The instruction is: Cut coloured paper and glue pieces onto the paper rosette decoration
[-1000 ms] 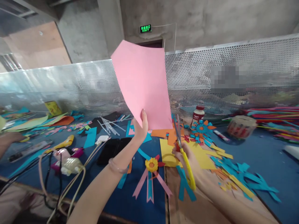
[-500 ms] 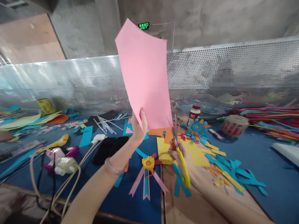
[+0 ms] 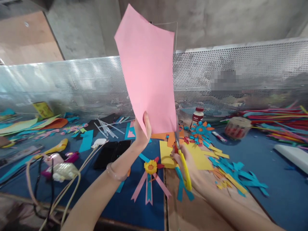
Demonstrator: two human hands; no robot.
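Observation:
My left hand (image 3: 143, 128) grips a large pink sheet of paper (image 3: 150, 73) by its lower left edge, thumb in front, and holds it upright above the table. In my right hand (image 3: 184, 158) is a pair of scissors (image 3: 184, 168) with yellow handles. Its blades point up, at the sheet's lower right corner, with the paper's edge between them. Below the hands lies a paper rosette (image 3: 150, 167) with a yellow centre and pink and blue tails. Yellow paper (image 3: 199, 157) lies under and beside my right hand.
Blue paper strips (image 3: 243, 176) and a blue paper flower (image 3: 201, 129) lie to the right, near a bottle (image 3: 197, 117) and a roll of tape (image 3: 237, 127). Dark phones (image 3: 112, 154), glue guns (image 3: 64, 170) and cables are at left. A perforated metal screen (image 3: 240, 64) stands behind.
The scissors have moved up against the pink sheet's lower right corner, and their blades now straddle its edge. The sheet appears slightly higher and nearer. The view has shifted a little.

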